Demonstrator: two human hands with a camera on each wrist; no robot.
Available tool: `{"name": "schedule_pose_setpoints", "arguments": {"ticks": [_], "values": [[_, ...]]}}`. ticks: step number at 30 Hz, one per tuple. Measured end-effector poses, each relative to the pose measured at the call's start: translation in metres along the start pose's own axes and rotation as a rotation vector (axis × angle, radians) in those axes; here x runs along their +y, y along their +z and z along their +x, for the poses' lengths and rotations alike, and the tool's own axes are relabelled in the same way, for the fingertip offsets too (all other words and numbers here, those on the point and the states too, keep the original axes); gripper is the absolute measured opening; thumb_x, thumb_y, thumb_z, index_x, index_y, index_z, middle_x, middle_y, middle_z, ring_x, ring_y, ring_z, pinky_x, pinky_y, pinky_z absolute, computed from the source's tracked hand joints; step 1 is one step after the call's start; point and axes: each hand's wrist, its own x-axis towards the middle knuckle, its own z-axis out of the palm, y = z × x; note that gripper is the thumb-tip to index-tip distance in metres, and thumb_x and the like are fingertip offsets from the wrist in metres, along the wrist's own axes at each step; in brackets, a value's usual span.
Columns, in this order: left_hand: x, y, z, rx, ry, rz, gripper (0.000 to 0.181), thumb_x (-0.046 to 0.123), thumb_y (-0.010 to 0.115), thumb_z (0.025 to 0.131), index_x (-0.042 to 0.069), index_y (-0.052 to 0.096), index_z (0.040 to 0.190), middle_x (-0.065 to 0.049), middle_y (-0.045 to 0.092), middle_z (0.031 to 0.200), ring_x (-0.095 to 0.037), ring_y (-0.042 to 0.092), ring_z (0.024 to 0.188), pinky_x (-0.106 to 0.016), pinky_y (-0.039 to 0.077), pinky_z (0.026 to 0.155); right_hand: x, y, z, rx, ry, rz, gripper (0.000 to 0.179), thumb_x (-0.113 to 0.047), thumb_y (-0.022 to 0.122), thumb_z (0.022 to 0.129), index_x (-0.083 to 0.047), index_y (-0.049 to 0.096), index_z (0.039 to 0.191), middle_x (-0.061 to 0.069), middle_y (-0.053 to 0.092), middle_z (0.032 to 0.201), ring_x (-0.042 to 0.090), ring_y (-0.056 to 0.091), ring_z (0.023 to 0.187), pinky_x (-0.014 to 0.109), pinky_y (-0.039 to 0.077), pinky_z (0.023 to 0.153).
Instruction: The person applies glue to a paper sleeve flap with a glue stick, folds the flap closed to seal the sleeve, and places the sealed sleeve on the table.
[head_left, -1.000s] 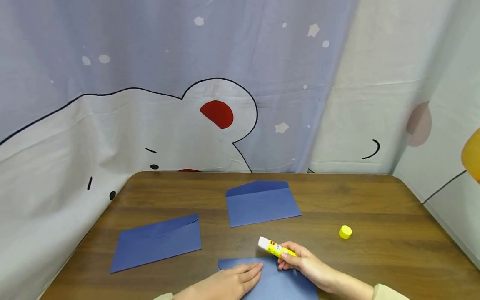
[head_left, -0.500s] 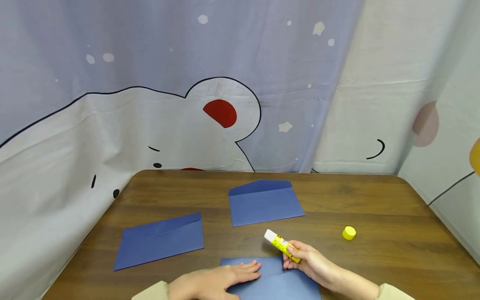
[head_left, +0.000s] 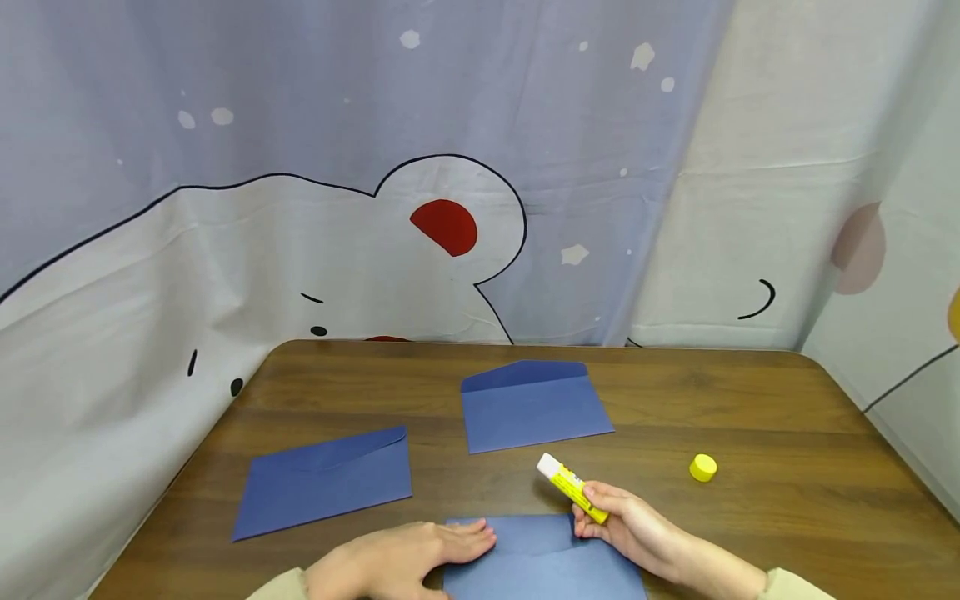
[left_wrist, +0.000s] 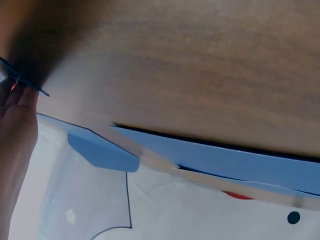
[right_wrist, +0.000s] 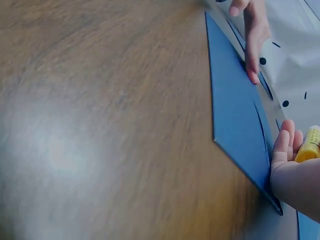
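- Below centre, the near envelope (head_left: 551,571) looks light, creasable; I'd hold its edges.
- Right hand (head_left: 633,533) grips the glue stick (head_left: 566,482).
- Left hand (head_left: 405,554), fingers straight, seemingly touches the near envelope.

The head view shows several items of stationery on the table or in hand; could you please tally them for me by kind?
Blue envelopes: 3
Glue stick, held in the right hand: 1
Yellow cap: 1
Total: 5
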Motion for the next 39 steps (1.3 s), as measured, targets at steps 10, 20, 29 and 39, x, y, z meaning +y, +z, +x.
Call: {"name": "schedule_pose_setpoints", "arguments": {"ticks": [10, 20, 29, 39], "values": [[0.001, -0.001, -0.003, 0.046, 0.001, 0.032, 0.063, 0.025, 0.058, 0.092, 0.006, 0.036, 0.148, -0.007, 0.038, 0.153, -0.021, 0.035, 0.142, -0.033, 0.038, 0.11, -0.006, -0.007, -0.006, 0.058, -0.008, -0.18, 0.027, -0.021, 0.034, 0.105, 0.001, 0.044, 0.116, 0.0, 0.051, 0.094, 0.008, 0.059, 0.086, 0.02, 0.049, 0.084], [-0.011, 0.002, -0.012, 0.164, 0.047, 0.121, 0.057, 0.025, 0.058, 0.087, 0.014, 0.047, 0.142, -0.001, 0.051, 0.144, -0.017, 0.048, 0.132, -0.033, 0.044, 0.104, -0.007, -0.008, -0.009, 0.151, 0.029, -0.359, 0.035, -0.024, 0.04, 0.103, 0.006, 0.042, 0.121, 0.002, 0.05, 0.093, 0.011, 0.06, 0.089, 0.021, 0.048, 0.084], [0.015, -0.003, 0.018, 0.142, 0.049, 0.463, 0.059, 0.054, 0.048, 0.094, 0.014, 0.052, 0.137, 0.006, 0.063, 0.124, -0.008, 0.059, 0.111, -0.022, 0.049, 0.091, -0.007, -0.002, -0.012, 0.197, 0.041, -0.432, 0.04, -0.024, 0.042, 0.103, 0.009, 0.04, 0.124, 0.006, 0.05, 0.098, 0.014, 0.061, 0.093, 0.021, 0.048, 0.085], [0.035, 0.009, 0.082, -0.063, 0.112, 0.592, 0.072, 0.056, 0.035, 0.098, 0.011, 0.023, 0.153, 0.001, 0.026, 0.159, -0.009, 0.024, 0.146, -0.023, 0.027, 0.115, -0.008, -0.002, -0.012, 0.193, 0.049, -0.449, 0.037, -0.021, 0.039, 0.103, 0.01, 0.04, 0.124, 0.005, 0.051, 0.097, 0.013, 0.06, 0.09, 0.022, 0.047, 0.083]]}}
